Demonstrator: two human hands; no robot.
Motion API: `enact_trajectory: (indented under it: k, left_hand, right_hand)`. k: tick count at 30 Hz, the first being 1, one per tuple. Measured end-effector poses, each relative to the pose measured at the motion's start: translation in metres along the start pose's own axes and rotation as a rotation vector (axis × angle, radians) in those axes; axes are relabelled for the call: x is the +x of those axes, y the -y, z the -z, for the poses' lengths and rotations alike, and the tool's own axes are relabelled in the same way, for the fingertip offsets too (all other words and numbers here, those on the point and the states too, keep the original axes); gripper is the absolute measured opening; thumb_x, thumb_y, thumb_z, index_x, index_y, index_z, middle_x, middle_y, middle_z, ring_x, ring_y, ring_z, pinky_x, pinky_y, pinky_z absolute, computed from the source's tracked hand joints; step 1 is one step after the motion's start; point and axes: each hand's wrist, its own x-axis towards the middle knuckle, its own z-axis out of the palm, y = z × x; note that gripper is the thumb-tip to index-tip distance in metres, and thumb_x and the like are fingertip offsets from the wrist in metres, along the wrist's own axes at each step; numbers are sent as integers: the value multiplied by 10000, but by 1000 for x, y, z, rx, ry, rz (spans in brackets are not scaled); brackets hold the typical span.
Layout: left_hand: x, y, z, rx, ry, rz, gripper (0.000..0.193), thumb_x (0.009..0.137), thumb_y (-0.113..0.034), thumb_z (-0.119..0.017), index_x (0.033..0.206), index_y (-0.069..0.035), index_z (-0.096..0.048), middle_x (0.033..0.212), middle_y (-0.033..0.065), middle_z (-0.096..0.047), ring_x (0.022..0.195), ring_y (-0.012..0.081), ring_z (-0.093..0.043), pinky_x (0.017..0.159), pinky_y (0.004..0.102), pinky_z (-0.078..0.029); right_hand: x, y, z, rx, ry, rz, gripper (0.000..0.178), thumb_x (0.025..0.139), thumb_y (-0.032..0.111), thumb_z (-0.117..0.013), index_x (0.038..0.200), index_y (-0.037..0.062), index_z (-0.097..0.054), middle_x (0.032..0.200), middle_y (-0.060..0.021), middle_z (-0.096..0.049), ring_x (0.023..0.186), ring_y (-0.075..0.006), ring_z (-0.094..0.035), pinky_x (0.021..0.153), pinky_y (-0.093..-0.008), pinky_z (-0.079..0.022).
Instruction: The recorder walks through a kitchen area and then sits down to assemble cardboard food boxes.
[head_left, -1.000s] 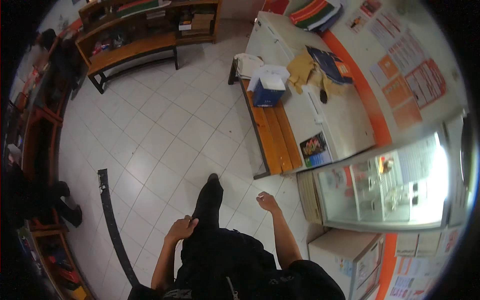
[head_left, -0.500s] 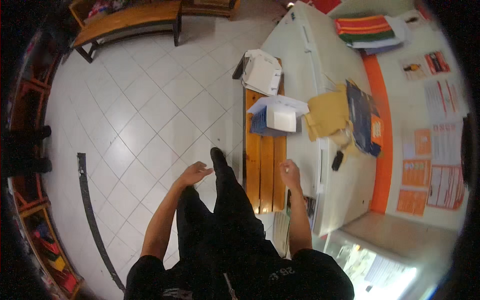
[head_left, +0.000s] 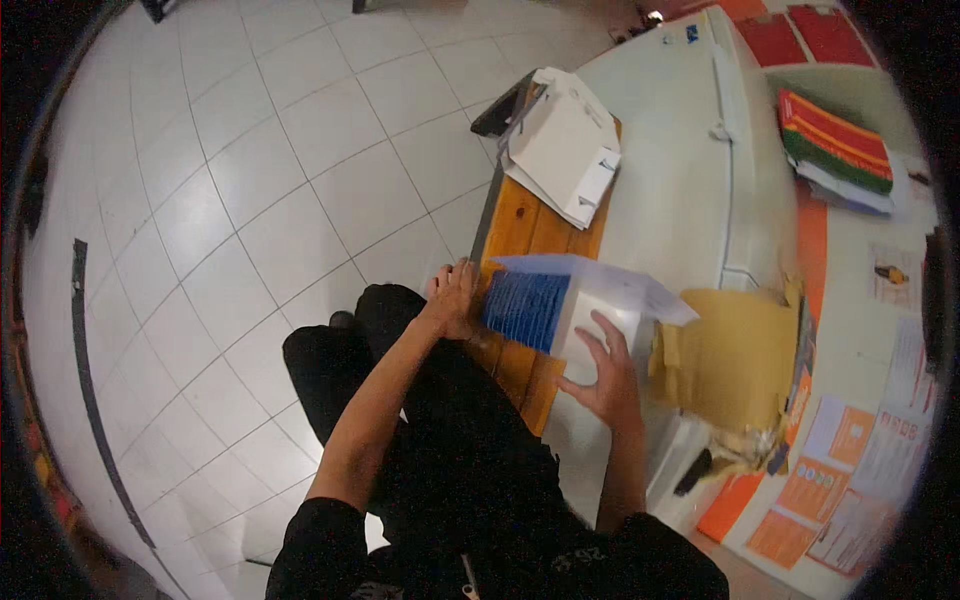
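Note:
On the wooden bench (head_left: pixel 515 385) lies a stack of nested cardboard boxes (head_left: pixel 528 305), blue outside and white inside, with a pale lid flap (head_left: pixel 630 282) sticking up at the far side. My left hand (head_left: pixel 455 298) is at the stack's left end, by the bench's edge, fingers outstretched; whether they touch the boxes I cannot tell. In front of the white inside of the nearest box, my right hand (head_left: pixel 608 385) is spread, thumb and fingers apart. Neither hand holds anything that I can see.
Flattened white cartons (head_left: pixel 565 140) lie at the bench's far end. Along the right stands a white chest freezer (head_left: pixel 655 150), bearing brown paper (head_left: pixel 735 350) and a small black object (head_left: pixel 693 472). Folded red, yellow and green cloth-like items (head_left: pixel 835 145) sit by the wall.
I have bent down closer to the bench, legs folded. Both hands have moved to the box stack, the left to its left end and the right, fingers spreading, to its white inside.

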Motion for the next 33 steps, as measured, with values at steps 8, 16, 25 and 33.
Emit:
enact_trajectory:
  k: [8,16,25,33]
  left_hand:
    - [31,4,-2,-455,-30,-218,1312,382,-373,-941,1391,65,-225,1388,243,-325,1277,410,-378,1084,435,-356]
    - [31,-1,-4,-417,-25,-332,1152,440,-314,-918,1357,-20,-284,1397,217,-360,1249,408,-441,1020,447,-424]
    - [29,-1,-6,-268,37,-285,1178,486,-348,-883,1440,-87,-242,1322,187,-516,1045,399,-606,871,470,-513]
    - [31,-5,12,-176,208,-236,1275,483,-477,-876,1482,-82,-189,1429,200,-422,1058,402,-606,877,466,-520]
  right_hand:
    - [2,-26,-43,79,-50,44,407,651,54,-800,1023,-21,-652,1196,-148,-587,1141,-334,-555,937,-420,-481]
    - [1,-24,-45,64,-19,81,391,638,6,-739,1021,65,-690,1275,-142,-551,1200,-350,-517,968,-438,-477]
    - [-10,-19,-56,-1,-75,103,258,693,20,-774,946,21,-721,1241,-131,-604,1188,-335,-552,962,-414,-475]
    - [-10,-16,-62,-36,-111,121,252,686,-22,-761,928,26,-709,1207,-122,-627,1208,-334,-549,957,-418,-486]
